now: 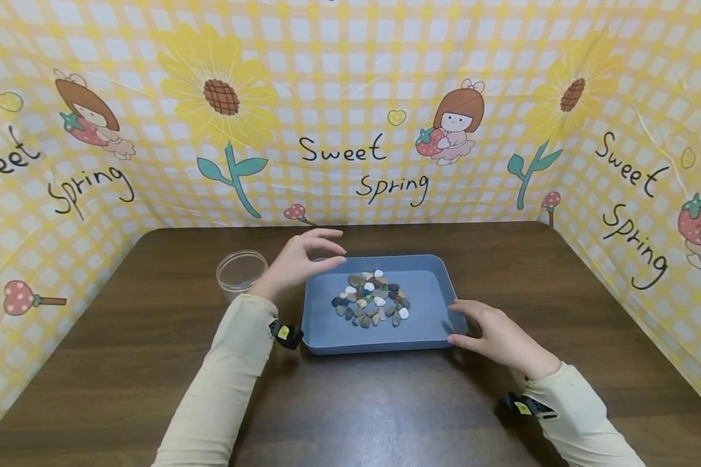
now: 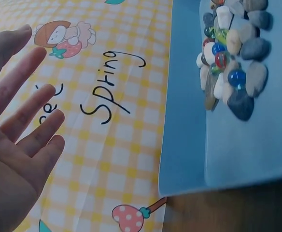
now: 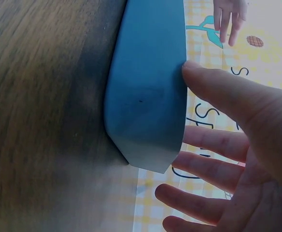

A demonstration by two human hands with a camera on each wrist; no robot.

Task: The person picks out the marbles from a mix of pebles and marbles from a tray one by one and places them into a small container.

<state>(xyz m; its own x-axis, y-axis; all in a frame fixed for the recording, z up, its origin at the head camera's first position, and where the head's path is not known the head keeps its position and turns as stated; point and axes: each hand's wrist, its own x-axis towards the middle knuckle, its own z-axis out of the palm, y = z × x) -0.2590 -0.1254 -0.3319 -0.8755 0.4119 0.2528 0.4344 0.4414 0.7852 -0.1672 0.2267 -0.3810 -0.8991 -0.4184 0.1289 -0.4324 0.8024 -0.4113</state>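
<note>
1. Head view: blue tray (image 1: 426, 285) lying flat on dark wooden tabletop (image 1: 152, 337), about at its middle, with heap of small pebbles and glass beads (image 1: 370, 299) in tray centre.
2. Left hand (image 1: 296, 259) hovering at far left corner of tray, fingers (image 1: 327, 235) loosely bent and spread, grasping nothing; from left wrist view also open, palm free, fingers straight and apart.
3. Right hand (image 1: 493, 332) placed at near right corner of tray, fingers (image 3: 218, 87) relaxed and stretched, thumb just beside outer wall of tray (image 3: 146, 96); real contact hard to confirm.
4. Clear plastic cup (image 1: 241, 272) standing upright on tabletop, just left of left hand, apart from tray.
5. Yellow checked cloth (image 1: 350, 117) with sunflowers and words "Sweet Spring" standing around tabletop on three sides.
6. Cream sleeves on both arms, small black device at each wrist.
</note>
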